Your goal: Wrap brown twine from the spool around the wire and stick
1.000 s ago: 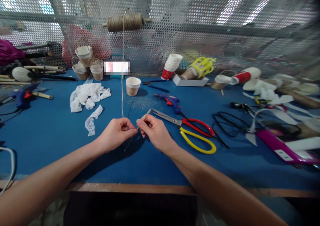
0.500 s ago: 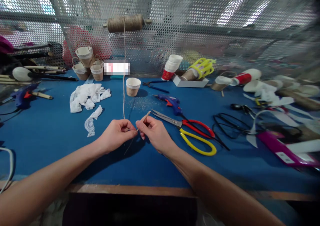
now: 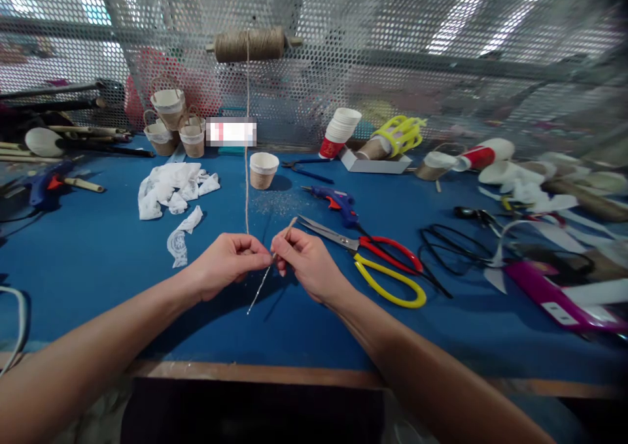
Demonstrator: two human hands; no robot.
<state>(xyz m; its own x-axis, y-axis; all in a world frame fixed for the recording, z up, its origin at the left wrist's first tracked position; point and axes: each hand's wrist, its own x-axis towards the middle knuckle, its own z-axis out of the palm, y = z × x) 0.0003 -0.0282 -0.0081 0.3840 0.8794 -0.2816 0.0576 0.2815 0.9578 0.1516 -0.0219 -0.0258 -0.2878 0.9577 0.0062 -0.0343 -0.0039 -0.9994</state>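
My left hand [image 3: 230, 264] pinches the lower end of jute twine [image 3: 247, 189], which hangs taut from a spool [image 3: 249, 45] on the mesh wall. Beside it, my right hand [image 3: 307, 261] is closed on a thin wire [image 3: 258, 292], with twine around its upper part. A short twine-covered tip sticks up above the right fingers; the bare, shiny wire slants down to the left below them. The two hands' fingertips almost meet. Just behind the hands stands a small cup [image 3: 263, 170] with a white rim. Scissors [image 3: 348, 242] with red and yellow handles lie beside my right hand.
A blue glue gun [image 3: 336, 203] and pliers [image 3: 309, 169] lie behind the scissors. White lace [image 3: 171, 187] is heaped at left, near handled cups [image 3: 192, 136]. Stacked paper cups [image 3: 338, 133] stand at the back. A purple power strip [image 3: 554, 293] and cords [image 3: 456, 251] occupy the right.
More of the bare wire shows below my fingers, now bright and slanting down-left. My left fingers have straightened slightly against the twine. Both hands stay in nearly the same place.
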